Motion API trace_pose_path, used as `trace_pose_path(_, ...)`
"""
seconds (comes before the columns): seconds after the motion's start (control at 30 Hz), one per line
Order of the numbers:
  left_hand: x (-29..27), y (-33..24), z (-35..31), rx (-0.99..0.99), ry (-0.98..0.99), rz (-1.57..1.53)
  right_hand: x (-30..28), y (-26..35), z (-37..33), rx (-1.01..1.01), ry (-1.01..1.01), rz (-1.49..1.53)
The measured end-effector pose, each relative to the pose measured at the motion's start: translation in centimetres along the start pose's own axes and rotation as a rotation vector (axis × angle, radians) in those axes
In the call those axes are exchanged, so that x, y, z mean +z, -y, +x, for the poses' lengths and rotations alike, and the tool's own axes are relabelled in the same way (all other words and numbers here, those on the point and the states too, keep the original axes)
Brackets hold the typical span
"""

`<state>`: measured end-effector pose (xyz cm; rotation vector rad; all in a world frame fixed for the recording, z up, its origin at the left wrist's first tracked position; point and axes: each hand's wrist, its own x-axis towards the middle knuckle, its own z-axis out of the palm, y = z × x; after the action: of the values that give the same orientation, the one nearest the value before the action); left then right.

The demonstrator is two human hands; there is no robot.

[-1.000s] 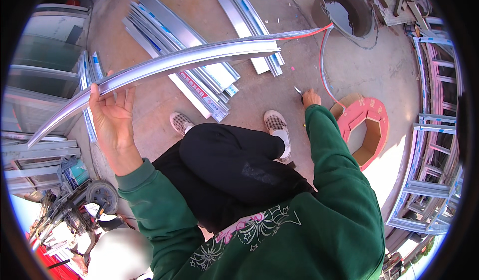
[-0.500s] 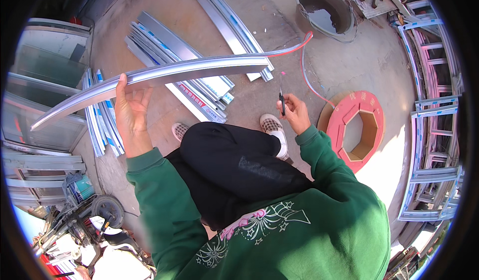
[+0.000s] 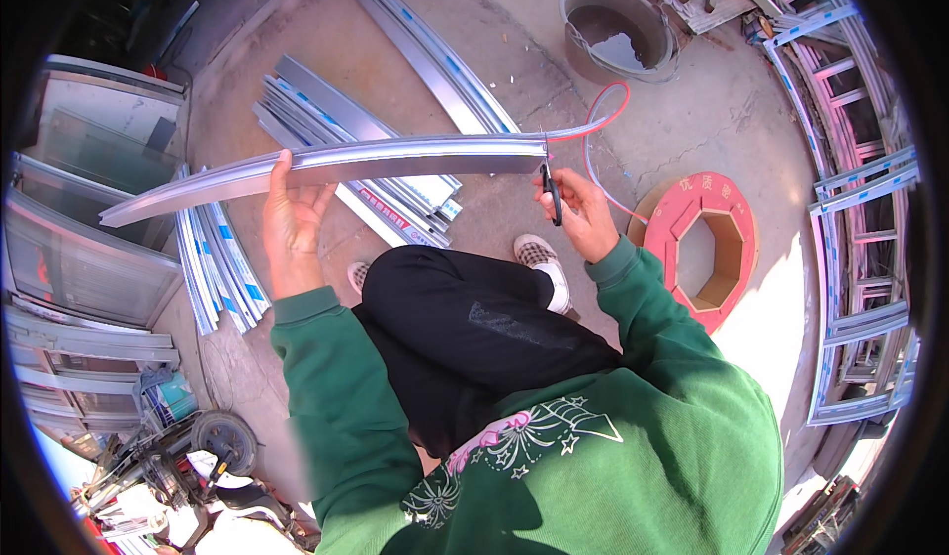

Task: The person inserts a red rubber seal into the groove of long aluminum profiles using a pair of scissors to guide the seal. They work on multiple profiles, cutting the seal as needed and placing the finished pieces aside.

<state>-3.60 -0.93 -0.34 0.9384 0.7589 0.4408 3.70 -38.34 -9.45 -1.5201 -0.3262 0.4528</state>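
Note:
My left hand (image 3: 295,221) is closed around a long silver metal profile (image 3: 415,164), which lies crosswise in front of me, thumb on its near face. From the profile's right end runs a thin grey strip with a red edge (image 3: 578,136). It loops back down to a red-faced cardboard reel (image 3: 736,288) on the floor. My right hand (image 3: 581,213) grips black-handled scissors (image 3: 555,203). Their blades point up at the profile's right end, beside the strip; whether they touch it I cannot tell.
Bundles of metal profiles (image 3: 435,61) lie on the concrete ahead. More profiles (image 3: 217,258) lie at left, near leaning glass panels (image 3: 89,229). A grey bucket (image 3: 618,36) holds dark liquid at the far right. Window frames (image 3: 860,199) stand along the right side.
The scissors have come up and left to the profile's right end. In the picture, the profile and my left hand have shifted a little right and down.

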Motion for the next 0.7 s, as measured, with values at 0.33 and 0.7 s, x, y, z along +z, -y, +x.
trace_pose_path(0.33, 0.0, 0.5, 0.2, -0.016, 0.031, 0.013, 0.8, 0.5, -1.1, -0.014, -0.177, -0.055)
trace_pose_path(0.7, 0.4, -0.7, 0.3, -0.024, 0.004, -0.002, -0.3, -15.0, -4.1, 0.269, -0.005, -0.630)
